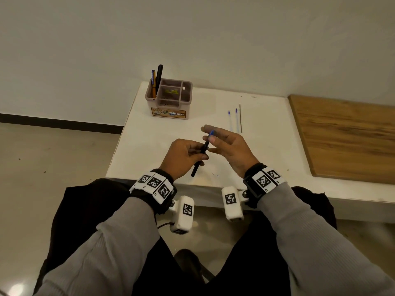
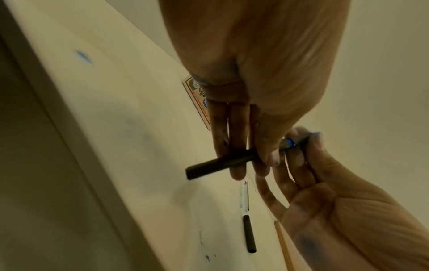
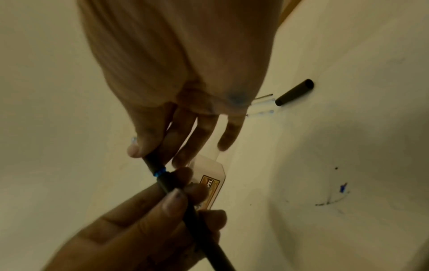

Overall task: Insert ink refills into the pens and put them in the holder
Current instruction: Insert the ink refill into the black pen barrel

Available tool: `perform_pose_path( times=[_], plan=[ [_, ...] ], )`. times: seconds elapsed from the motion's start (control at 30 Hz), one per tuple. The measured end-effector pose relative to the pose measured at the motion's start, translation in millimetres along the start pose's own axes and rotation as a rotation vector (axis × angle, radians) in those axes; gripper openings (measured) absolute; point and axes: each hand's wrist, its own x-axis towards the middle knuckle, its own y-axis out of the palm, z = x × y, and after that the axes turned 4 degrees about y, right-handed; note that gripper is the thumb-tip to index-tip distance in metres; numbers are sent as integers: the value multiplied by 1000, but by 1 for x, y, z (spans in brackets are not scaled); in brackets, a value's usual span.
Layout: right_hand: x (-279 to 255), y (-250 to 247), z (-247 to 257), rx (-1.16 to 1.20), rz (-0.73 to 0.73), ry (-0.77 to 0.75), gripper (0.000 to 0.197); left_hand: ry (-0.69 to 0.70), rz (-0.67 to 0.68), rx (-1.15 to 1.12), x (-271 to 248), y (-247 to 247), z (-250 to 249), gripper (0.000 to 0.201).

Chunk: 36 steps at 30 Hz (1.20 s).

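Observation:
My left hand grips a black pen by the middle of its barrel, tilted over the white table. My right hand pinches the pen's front section between thumb and forefinger, just beyond a blue ring; its other fingers are spread straight. A loose black cap lies on the table under the hands. Three loose refills lie side by side behind my right hand. The brown pen holder stands at the back left with two pens in its left compartment.
A wooden board covers the table's right side. The wall runs close behind the holder. Small blue ink marks spot the table near its front edge. My lap and the floor lie below the front edge.

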Motion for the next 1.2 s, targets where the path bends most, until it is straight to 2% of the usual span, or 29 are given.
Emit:
perform_pose_path(
  times=[0.03,0.13,0.27,0.37,0.4,0.5,0.63,0.73,0.87,0.97,1.1,1.2],
  plan=[
    [0,-1,0,23,-5,-19,21,5,-3,-9,1,0,0,25],
    [3,-1,-3,27,-146,-33,12,13,22,10,0,1,0,24],
    [0,1,-8,78,0,-38,27,24,32,21,0,2,0,22],
    [3,4,-8,39,-96,-34,11,39,50,58,0,1,0,19],
    [3,5,-9,25,-82,-28,15,46,59,72,0,1,0,17],
    [0,6,-11,107,54,-11,26,66,48,78,-1,2,0,16],
    [2,7,-10,52,-52,-33,16,58,50,103,0,1,2,16],
    [0,8,-9,98,21,-6,19,60,51,86,-1,2,2,19],
    [2,5,-9,45,-48,-63,12,63,46,81,0,3,1,21],
    [2,4,-10,87,31,-27,22,57,48,66,0,3,1,22],
    [2,1,-9,65,-54,-58,14,64,43,75,0,3,1,24],
    [1,-1,-9,66,46,-41,23,62,35,41,1,3,2,24]
  ],
)
